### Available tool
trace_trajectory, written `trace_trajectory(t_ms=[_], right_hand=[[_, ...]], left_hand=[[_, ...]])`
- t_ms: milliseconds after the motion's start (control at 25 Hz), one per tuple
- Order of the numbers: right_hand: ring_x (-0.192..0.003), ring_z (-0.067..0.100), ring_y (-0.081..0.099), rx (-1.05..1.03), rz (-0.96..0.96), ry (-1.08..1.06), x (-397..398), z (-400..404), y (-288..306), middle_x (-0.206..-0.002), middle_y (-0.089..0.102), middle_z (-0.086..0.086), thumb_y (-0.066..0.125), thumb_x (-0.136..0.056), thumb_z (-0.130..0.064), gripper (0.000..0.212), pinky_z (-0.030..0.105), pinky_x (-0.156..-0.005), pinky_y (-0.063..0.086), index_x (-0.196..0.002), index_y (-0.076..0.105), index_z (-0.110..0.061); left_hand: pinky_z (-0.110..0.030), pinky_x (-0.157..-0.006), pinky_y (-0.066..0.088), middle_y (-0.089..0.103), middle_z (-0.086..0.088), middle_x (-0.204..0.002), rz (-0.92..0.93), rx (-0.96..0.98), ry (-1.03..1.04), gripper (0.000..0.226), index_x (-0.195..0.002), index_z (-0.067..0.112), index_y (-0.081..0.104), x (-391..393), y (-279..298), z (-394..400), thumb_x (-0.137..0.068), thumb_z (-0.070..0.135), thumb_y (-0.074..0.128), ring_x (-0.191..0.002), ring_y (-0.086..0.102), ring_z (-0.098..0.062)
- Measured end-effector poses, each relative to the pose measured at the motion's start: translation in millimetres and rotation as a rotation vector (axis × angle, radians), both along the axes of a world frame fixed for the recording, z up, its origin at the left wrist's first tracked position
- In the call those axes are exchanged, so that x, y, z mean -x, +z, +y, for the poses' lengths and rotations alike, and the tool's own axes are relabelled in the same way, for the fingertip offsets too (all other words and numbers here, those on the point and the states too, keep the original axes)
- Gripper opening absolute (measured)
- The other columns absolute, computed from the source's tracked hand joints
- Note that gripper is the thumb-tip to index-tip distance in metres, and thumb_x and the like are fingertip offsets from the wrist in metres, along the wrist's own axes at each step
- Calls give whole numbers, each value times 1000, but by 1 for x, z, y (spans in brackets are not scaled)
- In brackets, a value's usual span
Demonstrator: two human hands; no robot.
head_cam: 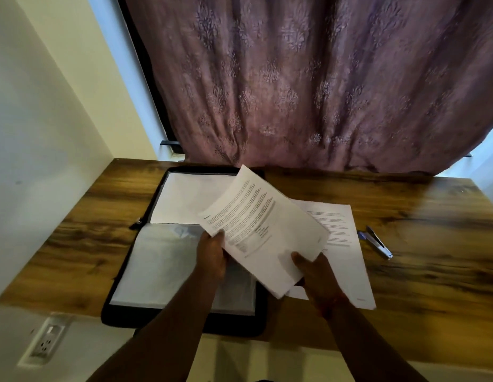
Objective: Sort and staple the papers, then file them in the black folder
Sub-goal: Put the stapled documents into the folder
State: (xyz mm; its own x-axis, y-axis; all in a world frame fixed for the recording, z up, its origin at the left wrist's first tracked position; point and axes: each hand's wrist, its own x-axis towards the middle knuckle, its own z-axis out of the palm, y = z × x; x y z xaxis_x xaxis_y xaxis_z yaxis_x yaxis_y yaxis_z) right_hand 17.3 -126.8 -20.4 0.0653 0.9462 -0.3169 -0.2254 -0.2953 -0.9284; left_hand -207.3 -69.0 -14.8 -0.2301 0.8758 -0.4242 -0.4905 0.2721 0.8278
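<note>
A set of printed papers (263,230) is held up above the bench (432,244), tilted so that its far corner points toward the curtain, and it partly overlaps the view of the black folder (182,244). The left hand (212,255) grips the set at its near left edge, thumb on the printed face and fingers curled beneath. The right hand (313,271) pinches the near right edge, its thumb lying on top of the sheet and the other fingers hidden under it. Whether the set is stapled cannot be told.

The black folder lies open and flat on the left part of the bench, just under the left hand, with clear sleeves showing pale sheets in both halves and a zip edge along its left side. Its near edge hangs a little over the front of the bench.

Another printed sheet (339,244) lies flat on the bench to the right of the folder, partly covered by the held papers and the right hand. Further right, apart from that sheet, rests a small dark stapler (379,242) with a blue pen (362,235) just beside it.

Behind the bench hangs a purple patterned curtain (308,84). A pale wall (47,119) stands at the left, and a wall socket (45,341) sits below the bench's front edge.
</note>
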Motion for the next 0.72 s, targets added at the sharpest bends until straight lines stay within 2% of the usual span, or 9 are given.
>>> trace_trajectory(t_ms=[80,160,280,440,560,640,720], right_hand=[[-108,32,63,29,-21,-9,7,0,-1,-118,64,11,61,-93,-19,36,55,-79,57,-127,52,-23],[-106,32,63,27,-45,-19,16,-3,0,-117,64,12,59,-95,-16,29,51,-78,58,-123,55,-22],[-102,29,65,25,-66,-70,32,-7,2,-114,66,10,57,-95,-14,21,45,-74,58,-114,59,-24],[-96,20,66,-7,-160,-190,36,-8,10,-109,68,-2,58,-96,-17,22,31,-68,55,-114,57,-31],[-100,23,65,-18,-236,-253,29,-9,6,-115,66,-3,59,-96,-22,27,41,-79,57,-120,55,-34],[-102,26,65,-10,-225,-276,18,-11,4,-117,66,1,60,-95,-22,28,48,-86,55,-122,56,-31],[-105,27,64,0,-213,-290,0,-10,1,-118,66,2,62,-94,-24,28,49,-89,54,-121,57,-30]], left_hand=[[-50,-87,56,72,-12,-110,109,36,97,19,-113,11,64,33,0,14,-97,8,55,-99,70,-31],[-55,-92,54,71,-17,-108,174,87,160,10,-98,13,69,63,-6,29,-94,15,60,-99,68,-36],[-54,-87,56,75,-12,-94,211,115,124,14,-80,18,76,87,-10,39,-90,18,65,-93,70,-36],[-46,-70,61,71,-12,-97,397,104,-90,7,-92,12,68,94,-12,39,-95,13,62,-89,70,-31],[-30,-60,60,69,-6,-99,509,117,-218,10,-104,8,63,92,-14,39,-95,13,62,-84,68,-18],[-29,-59,60,68,-3,-95,533,111,-293,7,-102,11,61,85,-9,34,-97,14,60,-81,68,-17],[-32,-61,62,70,-5,-93,599,98,-349,6,-98,15,59,78,-10,29,-99,20,56,-78,70,-21]])
